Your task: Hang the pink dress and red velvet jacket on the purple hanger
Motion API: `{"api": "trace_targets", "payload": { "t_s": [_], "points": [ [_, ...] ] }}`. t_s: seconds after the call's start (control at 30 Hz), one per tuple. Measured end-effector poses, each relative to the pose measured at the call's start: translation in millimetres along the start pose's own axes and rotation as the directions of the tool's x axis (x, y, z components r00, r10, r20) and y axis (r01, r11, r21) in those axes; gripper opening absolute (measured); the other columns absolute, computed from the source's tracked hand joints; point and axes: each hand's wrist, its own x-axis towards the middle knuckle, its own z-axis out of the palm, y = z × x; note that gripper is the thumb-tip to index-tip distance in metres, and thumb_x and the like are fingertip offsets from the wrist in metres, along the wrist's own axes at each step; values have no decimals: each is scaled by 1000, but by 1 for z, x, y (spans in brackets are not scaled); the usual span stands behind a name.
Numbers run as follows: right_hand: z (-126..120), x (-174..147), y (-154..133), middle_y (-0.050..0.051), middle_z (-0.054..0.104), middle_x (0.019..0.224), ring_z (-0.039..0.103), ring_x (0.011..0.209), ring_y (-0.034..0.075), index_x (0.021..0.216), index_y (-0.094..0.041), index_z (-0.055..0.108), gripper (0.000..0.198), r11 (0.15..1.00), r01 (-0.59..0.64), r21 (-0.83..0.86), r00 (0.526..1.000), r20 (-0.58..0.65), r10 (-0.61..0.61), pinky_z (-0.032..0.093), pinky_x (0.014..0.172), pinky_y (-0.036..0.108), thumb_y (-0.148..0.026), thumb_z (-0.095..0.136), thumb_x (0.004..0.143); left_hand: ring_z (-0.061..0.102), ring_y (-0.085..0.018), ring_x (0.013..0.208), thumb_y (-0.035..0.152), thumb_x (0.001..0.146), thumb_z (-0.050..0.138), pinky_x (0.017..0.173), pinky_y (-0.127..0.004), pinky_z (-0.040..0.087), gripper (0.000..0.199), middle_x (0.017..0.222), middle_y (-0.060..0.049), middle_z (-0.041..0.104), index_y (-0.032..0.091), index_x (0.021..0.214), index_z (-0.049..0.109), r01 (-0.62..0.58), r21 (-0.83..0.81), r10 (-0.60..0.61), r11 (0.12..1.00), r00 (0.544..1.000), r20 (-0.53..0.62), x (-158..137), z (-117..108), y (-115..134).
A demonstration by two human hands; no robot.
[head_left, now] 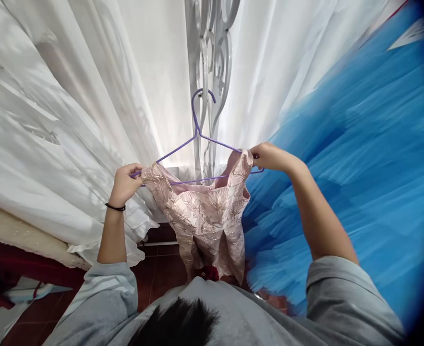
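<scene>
A pink brocade dress (212, 211) hangs by its shoulder straps on a purple hanger (175, 150) in front of me. My left hand (123, 182) is closed around the hanger's left end, right beside the dress strap. At the other side, my right hand (272, 156) pinches the right strap close to the hanger's end; its fingertips are partly hidden. The hanger's hook points up in front of an ornate silver metal frame (226, 62). I cannot tell whether the hook rests on that frame. The dress's skirt hangs down toward my body.
White draped fabric (89, 96) fills the left and the back. A large blue tulle gown (370, 158) spreads along the right, close to my right arm. Dark red fabric (35, 259) lies low at the left, above a reddish-brown tiled floor (161, 278).
</scene>
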Motion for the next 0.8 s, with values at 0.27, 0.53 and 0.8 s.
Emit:
{"api": "trace_targets", "payload": {
  "t_s": [0.27,0.53,0.8],
  "points": [
    [-2,-34,5,15,73,114,70,95,28,142,-12,53,60,982,48,-185,988,-133,-73,55,80,36,-16,58,82,65,-18,82,45,74,70,72,-26,51,52,98,-7,74,19,119,70,-30,158,-26,987,941,338,5,-35,8],
    [37,-44,1,8,76,87,69,78,22,99,-16,79,27,991,127,40,893,-439,-97,51,76,33,-27,57,87,59,-15,69,46,70,77,66,-28,48,32,78,-4,70,17,82,74,-87,118,84,989,996,27,16,-5,-6],
    [145,-59,55,12,70,125,66,107,25,125,-20,64,45,897,121,425,676,-697,239,53,93,40,-46,59,88,61,-22,111,40,77,75,98,-37,48,41,122,-10,64,15,109,69,-244,214,287,946,937,-197,-5,-6,-40]
  ]
}}
